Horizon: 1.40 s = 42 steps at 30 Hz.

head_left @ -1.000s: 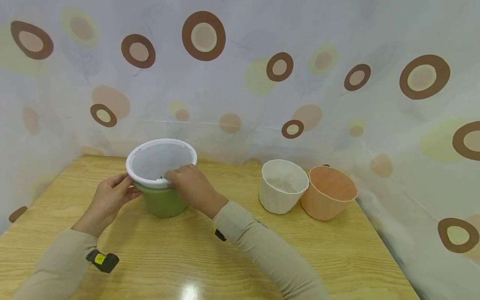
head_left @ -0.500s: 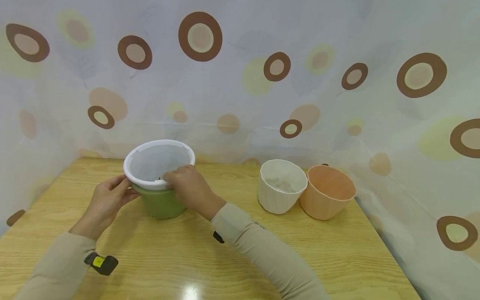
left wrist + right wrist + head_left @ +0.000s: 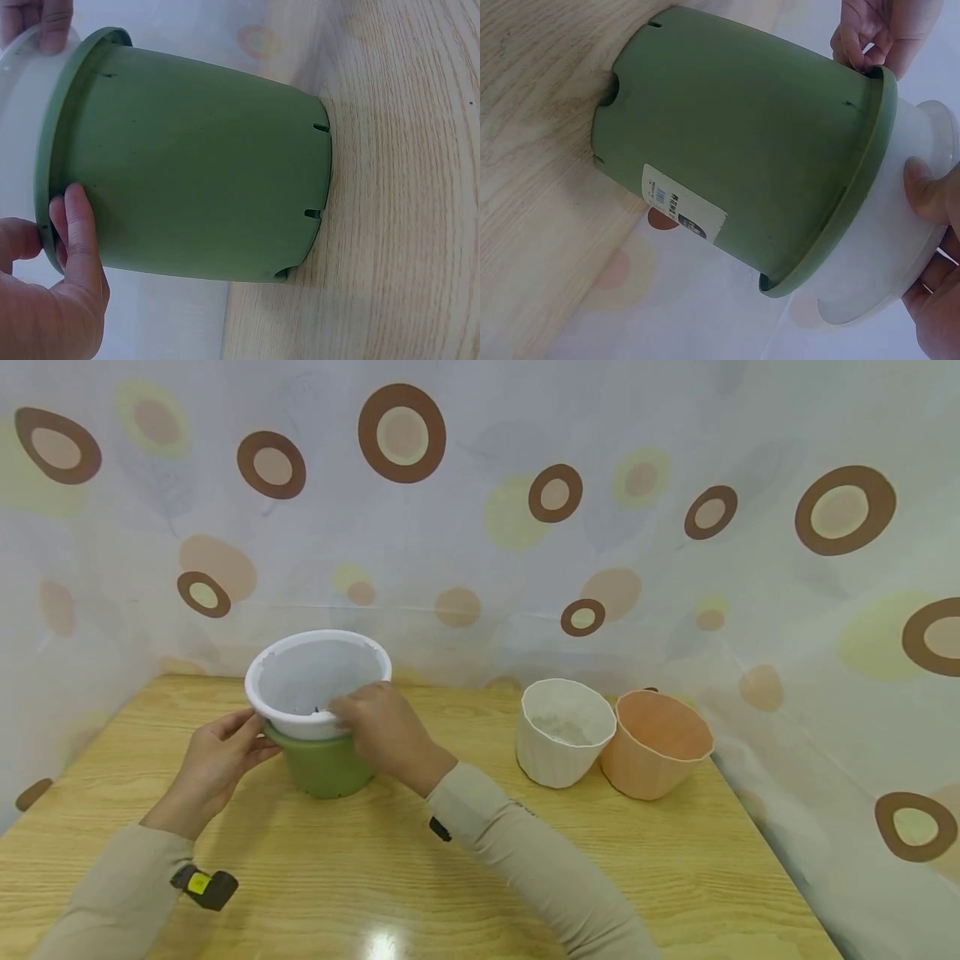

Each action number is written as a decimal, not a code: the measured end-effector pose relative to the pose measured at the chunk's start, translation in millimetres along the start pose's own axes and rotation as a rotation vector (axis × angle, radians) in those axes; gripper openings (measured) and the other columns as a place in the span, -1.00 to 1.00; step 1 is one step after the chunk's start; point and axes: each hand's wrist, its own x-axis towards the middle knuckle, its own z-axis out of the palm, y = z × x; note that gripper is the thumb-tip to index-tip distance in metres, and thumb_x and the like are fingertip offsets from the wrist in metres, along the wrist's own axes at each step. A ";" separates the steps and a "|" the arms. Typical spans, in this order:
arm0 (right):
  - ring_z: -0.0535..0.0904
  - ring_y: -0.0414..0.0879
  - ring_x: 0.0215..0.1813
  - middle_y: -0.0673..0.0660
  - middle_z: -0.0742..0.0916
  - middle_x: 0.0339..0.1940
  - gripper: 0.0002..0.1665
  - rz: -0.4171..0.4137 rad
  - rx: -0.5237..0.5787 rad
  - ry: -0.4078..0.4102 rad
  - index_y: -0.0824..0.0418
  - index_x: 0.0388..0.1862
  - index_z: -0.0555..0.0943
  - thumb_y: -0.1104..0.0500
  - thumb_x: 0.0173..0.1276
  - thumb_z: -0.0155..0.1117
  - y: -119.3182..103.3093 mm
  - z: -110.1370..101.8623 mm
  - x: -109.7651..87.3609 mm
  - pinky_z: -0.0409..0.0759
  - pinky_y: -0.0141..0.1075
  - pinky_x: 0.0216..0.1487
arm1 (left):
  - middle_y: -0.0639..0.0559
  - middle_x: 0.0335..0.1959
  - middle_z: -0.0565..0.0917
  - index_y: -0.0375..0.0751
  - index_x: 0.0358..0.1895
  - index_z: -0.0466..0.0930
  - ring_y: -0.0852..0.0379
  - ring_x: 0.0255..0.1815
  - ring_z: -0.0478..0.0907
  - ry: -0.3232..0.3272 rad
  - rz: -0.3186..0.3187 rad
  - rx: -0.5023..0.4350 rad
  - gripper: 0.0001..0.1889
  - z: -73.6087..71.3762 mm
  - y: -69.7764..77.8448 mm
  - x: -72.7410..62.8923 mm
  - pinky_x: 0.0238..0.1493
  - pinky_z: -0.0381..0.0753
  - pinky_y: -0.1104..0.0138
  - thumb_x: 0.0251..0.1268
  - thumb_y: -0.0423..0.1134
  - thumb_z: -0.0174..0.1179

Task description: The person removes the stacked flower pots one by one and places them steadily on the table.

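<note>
A green flowerpot [image 3: 326, 768] stands upright at the left of the table, a paper label [image 3: 682, 202] on its side in the right wrist view. Nested in its mouth is a white flowerpot [image 3: 296, 725], whose wall shows above the green rim. My left hand [image 3: 217, 760] pinches the green rim at its left side, thumb on top and fingers beneath, plain in the left wrist view. With the right hand [image 3: 390, 727] I grip the white pot's rim on the near right, fingers inside and thumb outside. Small dark specks lie inside the white pot.
A ribbed white pot [image 3: 555, 760] and an orange pot [image 3: 648, 768] stand side by side at the right of the wooden table [image 3: 465, 868]. Behind and to the right hangs a patterned curtain [image 3: 465, 543].
The white pot has risen a little out of the green pot, with my right hand on its rim. My left hand stays on the green rim.
</note>
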 end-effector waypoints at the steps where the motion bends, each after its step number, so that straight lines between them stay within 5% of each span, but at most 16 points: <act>1: 0.66 -0.14 -0.25 -0.05 0.75 -0.39 -0.81 0.001 -0.001 0.000 0.10 -0.31 0.68 0.38 0.20 0.28 0.0 -0.7 0.1 0.61 -0.25 0.00 | 0.23 -0.21 0.60 -0.52 0.44 -0.03 0.32 -0.24 0.62 0.001 0.000 -0.004 -0.22 0.1 0.0 -0.1 -0.10 0.69 0.48 0.40 -0.08 0.10; 9: 0.66 -0.13 -0.19 -0.06 0.76 -0.32 -0.86 -0.003 -0.019 0.006 0.09 -0.23 0.69 0.26 0.23 0.34 1.5 -6.8 3.3 0.61 -0.25 0.01 | 0.22 -0.20 0.61 -0.25 0.22 0.31 0.31 -0.23 0.63 0.006 0.007 -0.020 -0.53 -0.2 -0.2 -0.9 -0.10 0.69 0.47 0.38 -0.07 0.12; 19: 0.65 -0.12 -0.25 -0.07 0.77 -0.36 -0.96 -0.033 -0.050 0.043 0.09 -0.33 0.66 0.22 0.23 0.33 1.8 -20.9 7.7 0.61 -0.25 -0.09 | 0.17 -0.25 0.62 -0.15 0.03 0.39 0.29 -0.26 0.64 0.006 0.020 -0.042 -0.72 0.3 0.0 0.1 -0.11 0.70 0.47 0.38 -0.11 0.13; 33: 0.64 -0.10 -0.31 0.00 0.76 -0.42 -0.97 -0.038 -0.007 0.075 0.12 -0.34 0.69 0.23 0.22 0.36 3.8 -35.5 11.8 0.62 -0.24 -0.10 | 0.18 -0.22 0.59 -0.20 0.10 0.35 0.31 -0.24 0.63 0.013 0.006 -0.016 -0.67 -0.2 -0.5 -0.5 -0.09 0.69 0.48 0.41 -0.11 0.10; 42: 0.64 -0.05 -0.29 0.03 0.77 -0.39 -0.88 -0.023 0.019 0.113 0.14 -0.24 0.72 0.25 0.23 0.36 7.9 -49.0 12.7 0.61 -0.21 -0.08 | 0.20 -0.22 0.57 -0.53 0.43 -0.01 0.33 -0.23 0.61 0.024 -0.015 0.035 -0.29 1.8 1.6 -1.1 -0.08 0.68 0.49 0.45 -0.12 0.05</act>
